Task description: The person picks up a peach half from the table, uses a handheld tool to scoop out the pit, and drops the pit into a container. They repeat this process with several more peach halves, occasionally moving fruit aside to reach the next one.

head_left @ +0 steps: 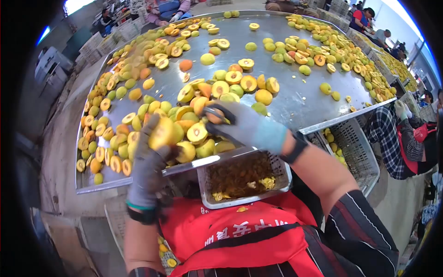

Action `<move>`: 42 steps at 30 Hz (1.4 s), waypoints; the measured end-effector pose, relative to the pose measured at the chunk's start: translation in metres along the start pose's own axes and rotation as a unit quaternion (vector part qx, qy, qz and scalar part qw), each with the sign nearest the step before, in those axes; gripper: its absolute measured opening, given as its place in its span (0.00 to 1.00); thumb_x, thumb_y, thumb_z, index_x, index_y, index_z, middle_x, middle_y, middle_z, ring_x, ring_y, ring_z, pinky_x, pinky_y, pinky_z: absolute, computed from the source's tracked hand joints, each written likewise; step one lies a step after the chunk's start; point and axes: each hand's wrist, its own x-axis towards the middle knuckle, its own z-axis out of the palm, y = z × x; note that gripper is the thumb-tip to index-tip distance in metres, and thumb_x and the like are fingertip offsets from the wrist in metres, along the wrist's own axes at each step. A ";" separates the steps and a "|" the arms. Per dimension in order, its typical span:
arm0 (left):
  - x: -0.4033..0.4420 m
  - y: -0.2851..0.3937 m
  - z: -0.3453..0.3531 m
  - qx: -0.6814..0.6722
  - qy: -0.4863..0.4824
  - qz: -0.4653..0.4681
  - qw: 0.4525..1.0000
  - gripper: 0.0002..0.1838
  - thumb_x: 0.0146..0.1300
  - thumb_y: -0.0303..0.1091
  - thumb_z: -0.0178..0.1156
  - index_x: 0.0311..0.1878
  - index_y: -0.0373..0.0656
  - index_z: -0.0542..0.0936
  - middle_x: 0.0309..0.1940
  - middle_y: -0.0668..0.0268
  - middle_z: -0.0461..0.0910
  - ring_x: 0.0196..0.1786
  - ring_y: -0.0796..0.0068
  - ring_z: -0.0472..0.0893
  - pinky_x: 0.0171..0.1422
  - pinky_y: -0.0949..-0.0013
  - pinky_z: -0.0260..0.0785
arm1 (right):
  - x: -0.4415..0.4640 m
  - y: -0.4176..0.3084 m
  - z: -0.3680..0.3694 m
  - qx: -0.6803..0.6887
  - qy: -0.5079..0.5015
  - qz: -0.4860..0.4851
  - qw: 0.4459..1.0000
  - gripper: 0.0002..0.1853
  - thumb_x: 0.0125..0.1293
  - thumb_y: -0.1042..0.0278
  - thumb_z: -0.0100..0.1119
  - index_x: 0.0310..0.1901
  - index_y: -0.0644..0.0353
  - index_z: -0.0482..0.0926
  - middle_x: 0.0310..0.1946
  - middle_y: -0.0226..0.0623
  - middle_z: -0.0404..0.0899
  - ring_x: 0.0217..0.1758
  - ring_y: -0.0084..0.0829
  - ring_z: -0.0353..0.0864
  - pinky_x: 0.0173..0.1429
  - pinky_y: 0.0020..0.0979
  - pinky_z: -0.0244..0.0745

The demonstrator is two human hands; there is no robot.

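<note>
My left hand (150, 166), in a grey glove, is closed around a yellow peach half (163, 134) blurred by motion, just above the near edge of the metal table (295, 104). To its right, my right hand (237, 123), in a grey glove with a pale blue cuff, has its fingers curled together. A small dark curved thing shows at those fingertips, too unclear to name. Under and between both hands lies a heap of cut peaches (197, 133), several with the brown pit showing.
Below the table edge stands a white crate (244, 198) holding brown pits and scraps. Another crate (355, 147) is at the right. More peaches (323, 46) line the table's far right side. A person in a checked sleeve (387, 138) sits at the right; others work behind.
</note>
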 end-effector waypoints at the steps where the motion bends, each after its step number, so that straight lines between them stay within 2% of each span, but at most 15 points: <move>1: -0.018 -0.012 0.012 -0.109 -0.024 -0.028 0.993 0.37 0.50 0.23 0.59 0.65 0.39 0.56 0.56 0.58 0.66 0.50 0.68 0.75 0.51 0.67 0.73 | -0.024 -0.010 0.002 -0.005 0.009 0.012 1.000 0.16 0.59 0.59 0.58 0.44 0.59 0.72 0.32 0.43 0.75 0.34 0.37 0.75 0.39 0.34 0.69; 3: -0.044 -0.046 0.030 -0.195 -0.038 -0.069 0.978 0.41 0.48 0.22 0.62 0.66 0.37 0.54 0.56 0.57 0.65 0.52 0.67 0.74 0.52 0.66 0.73 | -0.071 -0.024 0.003 0.215 -0.028 0.263 0.940 0.15 0.60 0.61 0.59 0.47 0.57 0.73 0.30 0.37 0.76 0.32 0.31 0.74 0.38 0.30 0.70; 4: -0.052 -0.062 0.038 -0.172 -0.028 -0.081 0.981 0.42 0.46 0.20 0.63 0.65 0.36 0.54 0.55 0.57 0.65 0.53 0.66 0.73 0.54 0.66 0.72 | -0.092 0.029 0.031 0.120 0.073 -0.086 0.986 0.16 0.60 0.62 0.59 0.48 0.57 0.73 0.29 0.30 0.75 0.26 0.22 0.73 0.32 0.24 0.70; 6: -0.064 -0.078 0.056 -0.128 -0.035 -0.064 0.989 0.42 0.44 0.19 0.66 0.64 0.34 0.56 0.54 0.58 0.66 0.55 0.67 0.72 0.56 0.67 0.70 | -0.119 0.009 0.043 0.390 0.047 0.226 0.891 0.17 0.60 0.63 0.60 0.49 0.58 0.72 0.29 0.28 0.74 0.24 0.16 0.71 0.25 0.19 0.69; 8: -0.069 -0.088 0.061 -0.069 -0.078 -0.039 0.994 0.44 0.42 0.19 0.67 0.65 0.37 0.58 0.55 0.60 0.67 0.56 0.71 0.71 0.60 0.69 0.67 | -0.128 -0.009 0.051 0.374 0.079 0.349 0.856 0.18 0.59 0.62 0.62 0.48 0.59 0.71 0.31 0.28 0.75 0.26 0.17 0.72 0.21 0.19 0.68; 12: -0.074 -0.084 0.070 -0.039 -0.127 -0.019 0.991 0.45 0.43 0.17 0.65 0.66 0.37 0.54 0.59 0.59 0.63 0.57 0.71 0.69 0.59 0.68 0.67 | -0.137 -0.012 0.056 0.355 0.102 0.328 0.869 0.12 0.62 0.63 0.57 0.44 0.56 0.69 0.23 0.28 0.71 0.17 0.18 0.69 0.19 0.18 0.64; 17: -0.075 -0.099 0.077 -0.208 -0.130 -0.027 0.969 0.37 0.62 0.48 0.54 0.69 0.44 0.51 0.59 0.58 0.66 0.56 0.68 0.72 0.55 0.70 0.70 | -0.148 -0.003 0.062 0.397 0.114 0.305 0.858 0.17 0.59 0.63 0.62 0.47 0.59 0.70 0.28 0.27 0.74 0.20 0.15 0.70 0.19 0.17 0.66; 20: -0.076 -0.089 0.074 -0.143 -0.171 -0.012 0.975 0.35 0.67 0.54 0.40 0.69 0.39 0.49 0.63 0.59 0.60 0.63 0.68 0.65 0.63 0.67 0.61 | -0.149 -0.007 0.054 0.396 0.105 0.302 0.861 0.17 0.59 0.63 0.62 0.46 0.58 0.70 0.26 0.28 0.73 0.19 0.15 0.69 0.19 0.17 0.65; 22: -0.078 -0.087 0.073 -0.160 -0.165 -0.005 0.973 0.37 0.66 0.53 0.44 0.69 0.39 0.48 0.62 0.57 0.61 0.63 0.68 0.64 0.65 0.67 0.59 | -0.148 -0.007 0.055 0.397 0.116 0.289 0.863 0.17 0.59 0.62 0.61 0.46 0.58 0.70 0.26 0.28 0.73 0.19 0.14 0.68 0.18 0.17 0.64; 27: -0.078 -0.081 0.073 -0.078 -0.215 0.100 0.968 0.40 0.59 0.38 0.59 0.69 0.38 0.48 0.64 0.57 0.58 0.65 0.68 0.61 0.66 0.67 0.56 | -0.152 0.015 0.061 0.215 0.126 0.223 0.942 0.19 0.56 0.67 0.63 0.47 0.63 0.70 0.35 0.36 0.77 0.36 0.25 0.77 0.40 0.27 0.74; 30: -0.081 -0.079 0.067 -0.056 -0.238 0.055 0.968 0.42 0.54 0.30 0.61 0.68 0.38 0.50 0.64 0.57 0.57 0.67 0.68 0.59 0.67 0.67 0.54 | -0.156 0.025 0.063 0.222 0.128 0.211 0.943 0.20 0.55 0.69 0.63 0.47 0.63 0.70 0.40 0.39 0.77 0.43 0.28 0.76 0.49 0.29 0.71; 34: -0.082 -0.080 0.067 -0.141 -0.222 -0.007 0.965 0.40 0.53 0.25 0.59 0.68 0.38 0.51 0.63 0.57 0.59 0.64 0.65 0.64 0.67 0.66 0.57 | -0.151 0.011 0.058 0.194 0.153 0.174 0.953 0.17 0.56 0.68 0.62 0.46 0.63 0.70 0.37 0.37 0.78 0.39 0.27 0.77 0.43 0.29 0.72; 36: -0.081 -0.085 0.062 -0.367 -0.212 -0.094 0.901 0.38 0.53 0.20 0.55 0.68 0.39 0.52 0.61 0.57 0.62 0.59 0.63 0.69 0.64 0.64 0.62 | -0.150 -0.001 0.049 0.253 0.118 0.230 0.932 0.15 0.58 0.66 0.59 0.44 0.62 0.70 0.33 0.34 0.78 0.35 0.26 0.76 0.37 0.31 0.71; 38: -0.081 -0.083 0.068 -0.377 -0.163 -0.101 0.906 0.33 0.57 0.23 0.53 0.67 0.39 0.54 0.58 0.57 0.65 0.54 0.62 0.73 0.59 0.62 0.68 | -0.148 -0.013 0.045 0.258 0.081 0.290 0.918 0.15 0.60 0.60 0.57 0.42 0.62 0.70 0.28 0.39 0.77 0.30 0.34 0.78 0.34 0.35 0.70; 42: -0.074 -0.093 0.070 -0.141 -0.026 0.009 0.990 0.26 0.69 0.49 0.41 0.62 0.40 0.62 0.53 0.51 0.71 0.50 0.60 0.76 0.53 0.61 0.72 | -0.142 -0.023 0.046 0.048 -0.036 0.219 0.974 0.21 0.61 0.54 0.55 0.44 0.64 0.68 0.28 0.55 0.75 0.34 0.54 0.75 0.36 0.43 0.70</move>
